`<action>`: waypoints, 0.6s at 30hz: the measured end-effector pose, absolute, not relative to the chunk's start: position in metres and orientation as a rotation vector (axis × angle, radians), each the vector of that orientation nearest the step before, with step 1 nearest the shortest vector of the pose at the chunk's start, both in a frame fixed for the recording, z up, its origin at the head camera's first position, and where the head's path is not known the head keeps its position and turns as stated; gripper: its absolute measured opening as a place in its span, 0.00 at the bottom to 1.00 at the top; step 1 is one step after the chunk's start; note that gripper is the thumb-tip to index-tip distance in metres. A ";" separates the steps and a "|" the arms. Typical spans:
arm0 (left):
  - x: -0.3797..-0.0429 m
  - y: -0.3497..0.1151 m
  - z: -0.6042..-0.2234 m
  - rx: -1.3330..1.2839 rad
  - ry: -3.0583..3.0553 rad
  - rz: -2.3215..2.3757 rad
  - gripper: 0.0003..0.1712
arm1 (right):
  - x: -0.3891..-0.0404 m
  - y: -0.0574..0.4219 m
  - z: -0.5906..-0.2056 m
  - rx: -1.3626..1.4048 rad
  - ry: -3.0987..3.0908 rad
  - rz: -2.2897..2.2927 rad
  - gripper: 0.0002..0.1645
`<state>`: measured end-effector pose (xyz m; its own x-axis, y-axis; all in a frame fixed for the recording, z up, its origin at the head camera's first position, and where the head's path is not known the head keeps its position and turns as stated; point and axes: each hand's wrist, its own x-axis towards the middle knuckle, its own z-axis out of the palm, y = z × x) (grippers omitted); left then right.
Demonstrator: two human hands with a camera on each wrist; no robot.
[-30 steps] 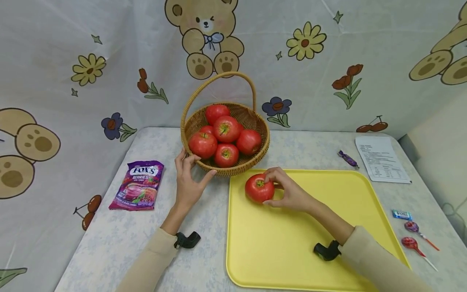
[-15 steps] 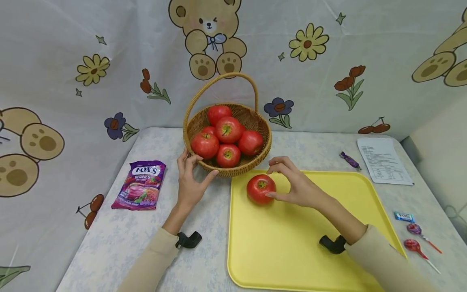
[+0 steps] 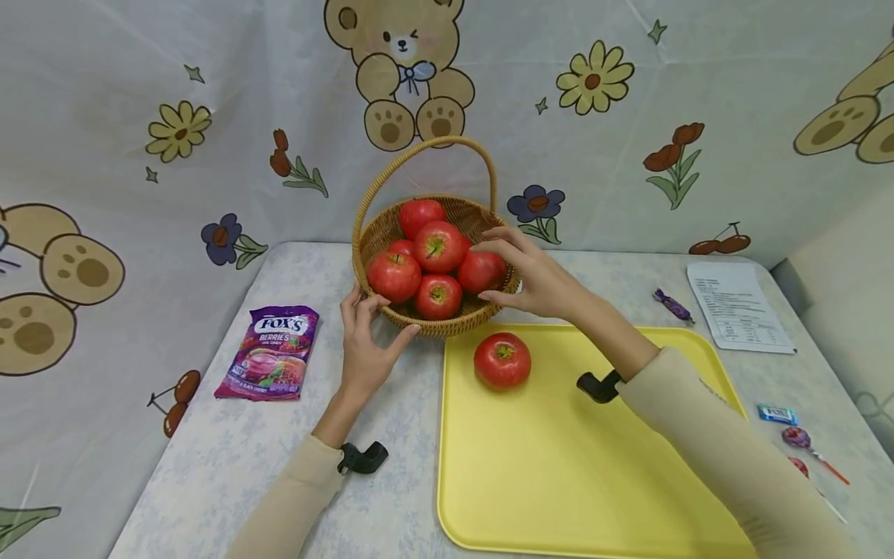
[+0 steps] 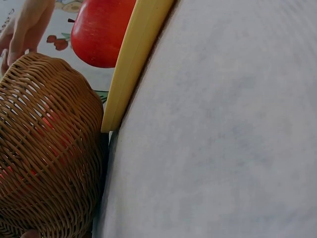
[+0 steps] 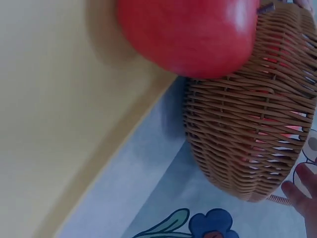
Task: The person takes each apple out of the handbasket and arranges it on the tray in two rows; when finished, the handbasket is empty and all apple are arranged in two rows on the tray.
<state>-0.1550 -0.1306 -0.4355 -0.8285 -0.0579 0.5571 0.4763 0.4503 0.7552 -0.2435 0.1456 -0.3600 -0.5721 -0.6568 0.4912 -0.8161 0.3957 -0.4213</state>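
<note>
A wicker basket with a tall handle stands at the back, holding several red apples. My left hand grips its near left rim, fingers over the edge and thumb spread along the front wall. Above the basket's right side is my right hand, its fingers and thumb spread around the rightmost apple and partly covering it. Another apple rests alone on the yellow tray, near the tray's far left corner. That tray apple shows large in the right wrist view, beside the basket's woven wall.
A purple candy bag lies left of the basket. At the right are a purple-wrapped sweet, a printed sheet, a small blue packet and two lollipops, one partly hidden by the right sleeve. A patterned cloth hangs behind.
My right hand has let go of the apple on the tray and moved up and back to the apple at the basket's right side. The left hand has stayed at the rim.
</note>
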 end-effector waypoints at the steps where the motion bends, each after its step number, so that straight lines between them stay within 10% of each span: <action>1: -0.155 -0.131 -0.435 -0.349 -2.191 -1.373 0.28 | -0.249 0.141 -0.359 1.303 -2.419 0.931 0.34; 18: -0.160 -0.133 -0.441 -0.363 -2.190 -1.362 0.29 | -0.304 0.089 -0.362 1.323 -2.621 0.833 0.34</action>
<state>-0.1602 -0.1334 -0.4407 -0.8229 -0.0500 0.5660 0.4856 0.4555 0.7461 -0.3043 0.0889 -0.3622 -0.6208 -0.7186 0.3133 -0.7677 0.4763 -0.4287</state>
